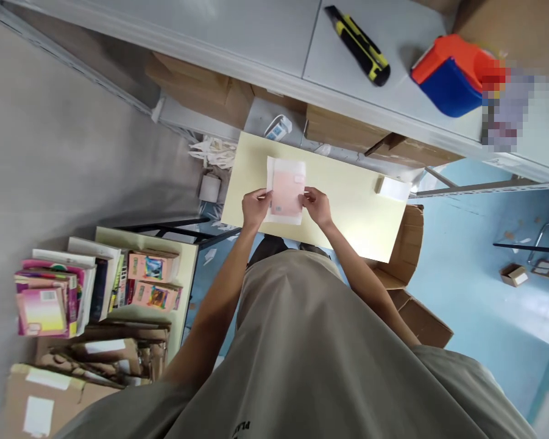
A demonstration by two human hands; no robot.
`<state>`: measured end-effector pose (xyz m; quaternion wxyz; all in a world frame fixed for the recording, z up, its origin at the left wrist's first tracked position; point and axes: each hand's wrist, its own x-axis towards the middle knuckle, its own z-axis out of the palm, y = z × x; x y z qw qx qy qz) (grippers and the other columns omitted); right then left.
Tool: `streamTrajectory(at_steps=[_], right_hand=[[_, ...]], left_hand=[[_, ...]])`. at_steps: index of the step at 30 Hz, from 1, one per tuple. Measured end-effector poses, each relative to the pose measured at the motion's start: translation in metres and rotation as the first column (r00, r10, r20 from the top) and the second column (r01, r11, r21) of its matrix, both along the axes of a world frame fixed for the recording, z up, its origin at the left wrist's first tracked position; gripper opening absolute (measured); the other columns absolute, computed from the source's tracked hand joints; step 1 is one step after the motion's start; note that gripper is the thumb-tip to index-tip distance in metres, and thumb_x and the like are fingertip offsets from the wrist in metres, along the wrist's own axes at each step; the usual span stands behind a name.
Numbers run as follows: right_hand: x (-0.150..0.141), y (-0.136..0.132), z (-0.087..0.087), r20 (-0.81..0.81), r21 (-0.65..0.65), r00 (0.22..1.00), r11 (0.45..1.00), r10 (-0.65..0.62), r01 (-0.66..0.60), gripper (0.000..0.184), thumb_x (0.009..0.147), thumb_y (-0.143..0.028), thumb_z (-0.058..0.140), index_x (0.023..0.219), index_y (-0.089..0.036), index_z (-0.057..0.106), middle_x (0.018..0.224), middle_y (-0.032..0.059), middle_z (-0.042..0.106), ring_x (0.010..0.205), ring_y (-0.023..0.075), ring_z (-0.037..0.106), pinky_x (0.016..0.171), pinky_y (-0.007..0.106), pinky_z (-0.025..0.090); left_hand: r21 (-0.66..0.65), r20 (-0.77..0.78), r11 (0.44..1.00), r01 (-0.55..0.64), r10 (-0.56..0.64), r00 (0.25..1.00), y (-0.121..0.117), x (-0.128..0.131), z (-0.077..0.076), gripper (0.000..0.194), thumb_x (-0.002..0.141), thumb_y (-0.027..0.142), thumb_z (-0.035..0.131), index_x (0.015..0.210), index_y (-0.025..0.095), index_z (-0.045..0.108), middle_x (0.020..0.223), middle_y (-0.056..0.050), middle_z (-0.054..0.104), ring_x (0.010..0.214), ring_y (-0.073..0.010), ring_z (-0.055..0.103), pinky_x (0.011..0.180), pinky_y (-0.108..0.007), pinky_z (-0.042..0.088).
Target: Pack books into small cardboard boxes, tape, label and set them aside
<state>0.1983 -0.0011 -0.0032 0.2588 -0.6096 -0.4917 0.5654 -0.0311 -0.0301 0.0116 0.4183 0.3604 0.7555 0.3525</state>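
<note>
A pink book [287, 190] in a whitish translucent sleeve is over the pale yellow table [351, 207], in front of my body. My left hand [256, 208] grips its left edge, thumb and fingers pinched on the sleeve. On the opposite edge, my right hand [317, 205] pinches the book in the same way. A small white label and a barcode-like mark show on its pink face. Whether the book rests on the table or is slightly lifted, I cannot tell.
A shelf [274, 36] above holds a utility knife [359, 46] and a red-and-blue tape dispenser [457, 76]. Left, a side table [187, 262] bears stacked books [50, 305]. Cardboard boxes [404, 244] stand at the table's right; a white box [393, 188] lies on its right end.
</note>
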Motion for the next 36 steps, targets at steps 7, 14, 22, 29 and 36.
streamTrajectory(at_steps=[7, 14, 22, 29, 36], right_hand=[[-0.108, 0.053, -0.031, 0.245, -0.079, 0.968, 0.996, 0.055, -0.036, 0.042, 0.105, -0.02, 0.067, 0.145, -0.02, 0.08, 0.134, 0.0128, 0.091, 0.118, 0.0285, 0.088, 0.114, 0.045, 0.068], [-0.166, 0.091, -0.067, 0.381, -0.119, 0.924, 0.992, 0.011, 0.037, 0.047, 0.103, -0.018, 0.066, 0.148, -0.022, 0.079, 0.138, 0.0133, 0.09, 0.123, 0.032, 0.087, 0.121, 0.051, 0.066], [-0.191, 0.085, -0.078, 0.391, -0.172, 0.92, 0.984, 0.017, 0.055, 0.048, 0.111, -0.015, 0.062, 0.157, -0.013, 0.074, 0.167, 0.0197, 0.075, 0.147, 0.0321, 0.08, 0.128, 0.048, 0.064], [-0.169, 0.049, -0.06, 0.324, -0.128, 0.942, 0.983, -0.085, 0.132, 0.044, 0.11, -0.029, 0.072, 0.151, -0.016, 0.078, 0.165, 0.0214, 0.077, 0.147, 0.035, 0.08, 0.125, 0.052, 0.067], [-0.133, 0.013, -0.034, 0.23, -0.068, 0.956, 0.978, -0.179, 0.2, 0.05, 0.097, -0.053, 0.084, 0.135, -0.021, 0.082, 0.157, 0.0217, 0.081, 0.139, 0.0353, 0.083, 0.123, 0.056, 0.066]], left_hand=[[-0.101, -0.149, 0.992, 0.07, -0.085, 0.985, 0.055, -0.089, -0.042, 0.017, 0.1, 0.026, 0.075, 0.1, 0.019, 0.09, 0.108, -0.013, 0.091, 0.107, -0.0323, 0.084, 0.101, -0.039, 0.06], [-0.171, -0.151, 0.964, 0.201, -0.228, 0.962, 0.109, -0.131, -0.08, 0.02, 0.097, 0.014, 0.07, 0.099, 0.019, 0.089, 0.119, -0.014, 0.091, 0.114, -0.0314, 0.083, 0.11, -0.04, 0.059], [-0.258, 0.009, 0.927, 0.271, -0.279, 0.96, 0.114, -0.149, -0.105, 0.046, 0.089, 0.005, 0.067, 0.129, 0.015, 0.087, 0.137, -0.018, 0.088, 0.129, -0.0324, 0.083, 0.116, -0.038, 0.059], [-0.125, 0.15, 0.976, 0.179, -0.16, 0.976, 0.073, -0.171, -0.09, 0.049, 0.097, 0.022, 0.073, 0.144, 0.014, 0.08, 0.154, -0.021, 0.082, 0.136, -0.033, 0.081, 0.12, -0.041, 0.061], [0.005, 0.313, 1.0, -0.012, 0.009, 0.95, 0.04, -0.178, -0.056, 0.036, 0.098, 0.051, 0.079, 0.116, 0.02, 0.082, 0.113, -0.014, 0.089, 0.106, -0.0247, 0.085, 0.098, -0.036, 0.066]])
